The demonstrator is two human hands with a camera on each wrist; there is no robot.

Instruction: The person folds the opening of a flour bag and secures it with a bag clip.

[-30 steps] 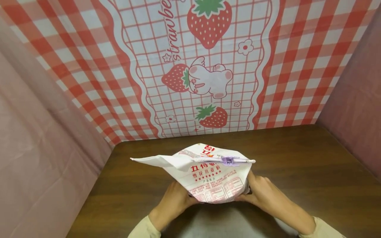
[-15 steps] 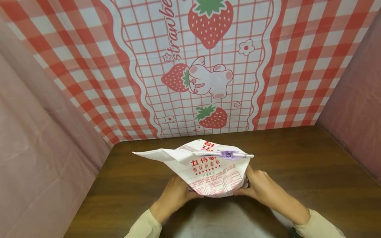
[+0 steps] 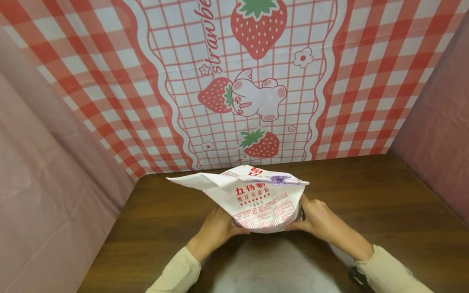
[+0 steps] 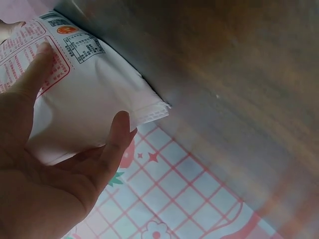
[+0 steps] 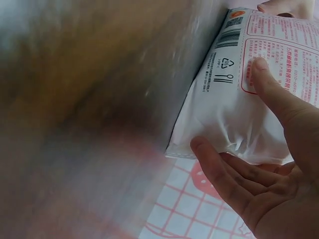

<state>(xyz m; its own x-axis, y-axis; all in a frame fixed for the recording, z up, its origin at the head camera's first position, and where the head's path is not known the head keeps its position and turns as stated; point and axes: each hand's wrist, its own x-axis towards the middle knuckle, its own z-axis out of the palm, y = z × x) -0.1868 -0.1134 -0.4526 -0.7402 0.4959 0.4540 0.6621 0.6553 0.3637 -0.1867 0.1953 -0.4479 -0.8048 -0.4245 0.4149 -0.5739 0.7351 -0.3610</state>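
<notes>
A white flour bag point(image 3: 269, 213) with red print stands on the table in front of me, its folded top held by a sealing clip with a purple catch point(image 3: 280, 180). A loose corner of the top sticks out to the left. My left hand point(image 3: 216, 226) grips the bag's lower left side, thumb on the near face. On the opposite side my right hand point(image 3: 318, 215) holds it the same way. In the left wrist view, the fingers curve round the side of the flour bag point(image 4: 94, 99); the right wrist view shows a barcode on the flour bag point(image 5: 234, 104) near its bottom.
The brown wooden table point(image 3: 384, 203) ends at a wall cloth point(image 3: 256, 101) with strawberries and red checks. Pink curtains hang at the left point(image 3: 55, 183) and right. A dark object point(image 3: 357, 276) shows beside the right sleeve.
Both hands have moved the flour bag away from me, towards the back of the table. The grip on each side looks the same.
</notes>
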